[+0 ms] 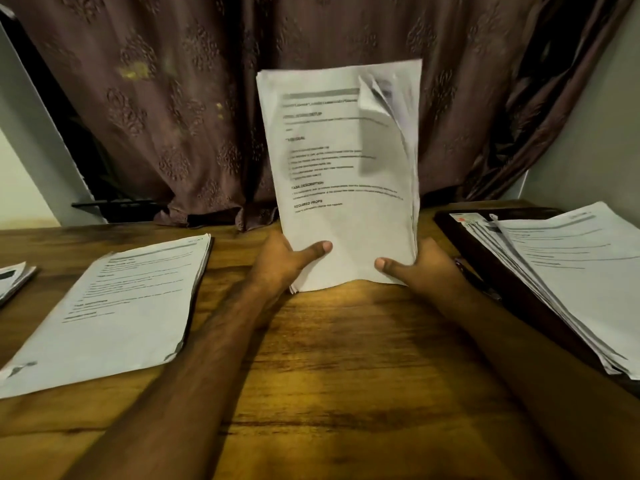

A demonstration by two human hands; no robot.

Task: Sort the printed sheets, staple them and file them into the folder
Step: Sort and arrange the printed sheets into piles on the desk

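Observation:
A stack of printed sheets (pixel 343 174) stands upright on its bottom edge on the wooden table (pixel 346 375), in the middle. My left hand (pixel 284 261) grips its lower left edge, thumb on the front page. My right hand (pixel 415 265) grips the lower right edge the same way. The top right corner of the front sheets curls forward. A second pile of sheets (pixel 114 306) lies flat on the left. On the right, a dark folder (pixel 491 268) lies open with more sheets (pixel 581 271) on it.
A small pile of papers (pixel 14 278) pokes in at the far left edge. A pen-like object (pixel 474 277) lies beside the folder, by my right wrist. A brown patterned curtain (pixel 207 116) hangs right behind the table.

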